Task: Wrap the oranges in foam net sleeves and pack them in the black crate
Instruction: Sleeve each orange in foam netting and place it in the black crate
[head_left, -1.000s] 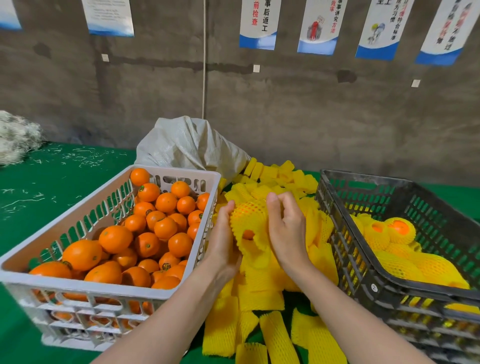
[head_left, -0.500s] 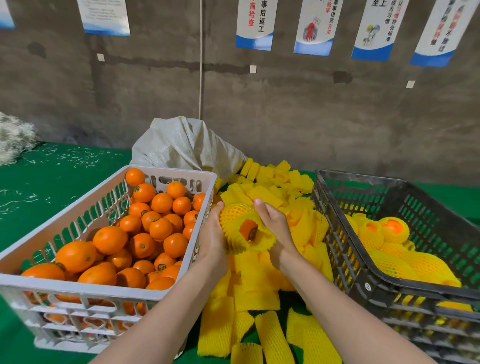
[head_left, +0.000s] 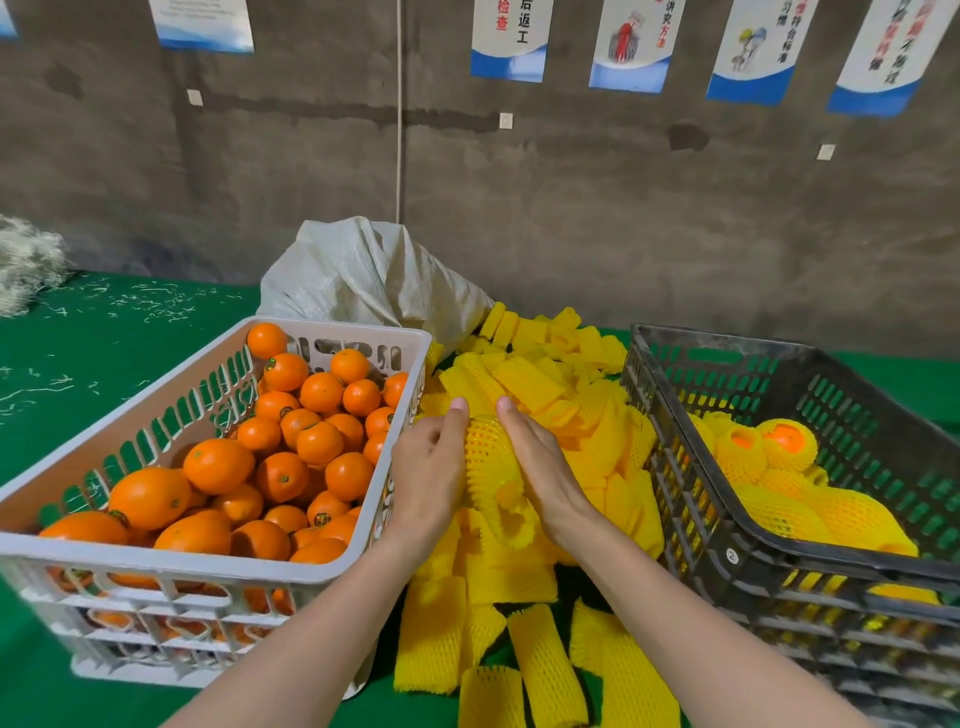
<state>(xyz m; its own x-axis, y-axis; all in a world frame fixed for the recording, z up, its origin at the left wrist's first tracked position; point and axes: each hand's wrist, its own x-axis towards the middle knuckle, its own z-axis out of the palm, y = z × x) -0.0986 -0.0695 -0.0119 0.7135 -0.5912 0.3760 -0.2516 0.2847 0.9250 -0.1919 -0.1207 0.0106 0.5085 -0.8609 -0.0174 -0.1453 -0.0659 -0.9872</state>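
White sack (head_left: 374, 280), wall posters (head_left: 511, 41) (blue-edged); green tablecloth (head_left: 104, 364)

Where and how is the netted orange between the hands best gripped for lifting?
Grip the netted orange round its bulging middle, from the right, nearest the black crate: there the fruit fills the sleeve. Its near end hangs empty and frilled, so it would likely slip off.
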